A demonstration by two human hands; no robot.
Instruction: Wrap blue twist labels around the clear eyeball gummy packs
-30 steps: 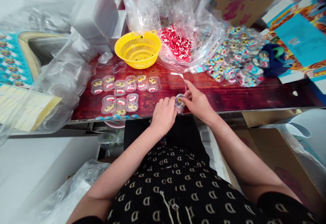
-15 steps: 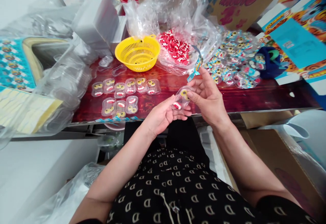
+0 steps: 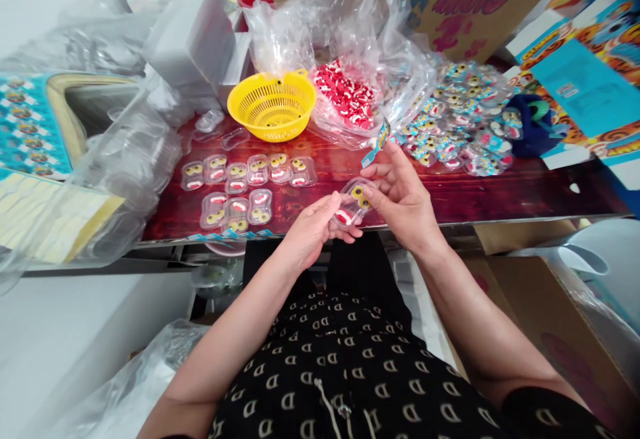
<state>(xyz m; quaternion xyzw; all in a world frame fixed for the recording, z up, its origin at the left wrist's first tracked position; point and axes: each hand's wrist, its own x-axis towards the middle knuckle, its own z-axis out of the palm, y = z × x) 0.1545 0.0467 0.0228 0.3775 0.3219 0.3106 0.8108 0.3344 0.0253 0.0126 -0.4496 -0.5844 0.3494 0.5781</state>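
Between both hands, just over the table's front edge, is a clear plastic candy case (image 3: 351, 203) with yellow eye candies and a red-and-white mouth candy inside. My left hand (image 3: 315, 227) grips its lower left end, fingers beneath it. My right hand (image 3: 403, 200) pinches the upper right end with the thumb on top. A blue printed label strip (image 3: 377, 146) also sticks up from the right hand's fingers. To the left, several similar filled cases (image 3: 260, 206) lie in two rows on the dark red table (image 3: 500, 196). More blue label strips (image 3: 230, 234) hang along the front edge.
A yellow basket (image 3: 273, 107) stands behind the rows, beside a clear bag of red-and-white candies (image 3: 345, 96). Labelled cases (image 3: 450, 116) are heaped at the right, near a printed display box (image 3: 580, 86). A bag of plastic shells (image 3: 125, 179) fills the left side.
Both hands have shifted slightly left and down with the case, which has turned so more of its candies show. The label strip has moved left and down with the right hand.
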